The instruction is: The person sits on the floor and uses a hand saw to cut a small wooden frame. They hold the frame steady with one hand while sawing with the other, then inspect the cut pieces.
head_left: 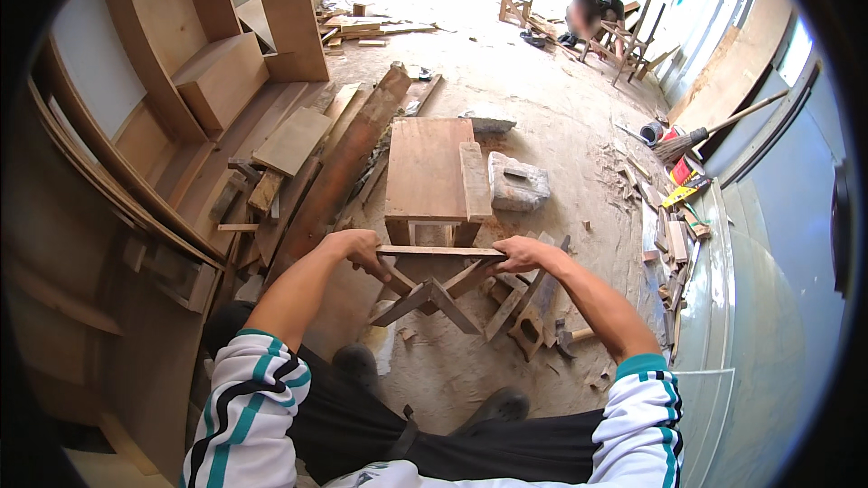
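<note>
Between my hands is a small wooden cross-legged stool (432,293), its legs crossing in an X below a narrow top edge. My left hand (359,248) is closed round its left upper corner. At the opposite corner, my right hand (518,255) grips the wood with bent fingers. Just beyond it stands a low wooden bench (430,167) with a loose strip of board along its right side. On the floor beneath my right forearm are a handsaw (527,334) with a wooden handle and a hammer (570,340).
Planks and offcuts (294,140) lie at the left beside a wooden cabinet frame (217,81). A pale concrete block (518,183) rests right of the bench. Scraps (674,239) and a broom (683,145) line the right wall. Another person (597,14) crouches at the far right.
</note>
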`<action>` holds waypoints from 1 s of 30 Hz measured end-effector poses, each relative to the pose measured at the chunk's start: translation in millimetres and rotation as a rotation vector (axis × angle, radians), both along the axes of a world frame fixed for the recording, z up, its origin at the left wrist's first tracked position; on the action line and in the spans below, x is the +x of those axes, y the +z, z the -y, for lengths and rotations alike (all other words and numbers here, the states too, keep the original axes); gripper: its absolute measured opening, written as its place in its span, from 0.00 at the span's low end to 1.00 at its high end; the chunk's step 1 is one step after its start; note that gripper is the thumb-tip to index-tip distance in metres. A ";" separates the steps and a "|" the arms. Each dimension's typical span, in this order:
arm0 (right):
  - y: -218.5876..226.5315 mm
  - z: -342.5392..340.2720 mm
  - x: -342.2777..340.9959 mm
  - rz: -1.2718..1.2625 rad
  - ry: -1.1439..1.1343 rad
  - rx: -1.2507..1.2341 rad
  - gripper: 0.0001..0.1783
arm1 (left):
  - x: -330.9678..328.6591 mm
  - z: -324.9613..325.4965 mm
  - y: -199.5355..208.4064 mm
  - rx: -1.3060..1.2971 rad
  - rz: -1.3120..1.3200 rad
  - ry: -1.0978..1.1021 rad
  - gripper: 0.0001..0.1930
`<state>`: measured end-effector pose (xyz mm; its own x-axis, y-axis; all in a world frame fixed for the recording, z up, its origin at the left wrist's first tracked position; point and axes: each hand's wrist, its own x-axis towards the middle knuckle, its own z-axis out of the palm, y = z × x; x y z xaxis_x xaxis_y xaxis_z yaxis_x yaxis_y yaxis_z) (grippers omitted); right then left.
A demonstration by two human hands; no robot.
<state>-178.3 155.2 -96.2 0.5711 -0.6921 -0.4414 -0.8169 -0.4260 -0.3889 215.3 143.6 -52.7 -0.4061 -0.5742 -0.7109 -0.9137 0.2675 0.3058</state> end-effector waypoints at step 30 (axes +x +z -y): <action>-13.7 -63.3 -80.8 0.340 -0.284 0.389 0.22 | -75.8 -96.2 -179.0 -0.241 -0.581 0.737 0.43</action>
<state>-259.1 218.5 -109.9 0.5411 -0.6625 -0.5180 -0.6798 0.0179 -0.7331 139.5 239.8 -231.7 -0.1366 -0.9295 -0.3425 -0.6004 -0.1974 0.7749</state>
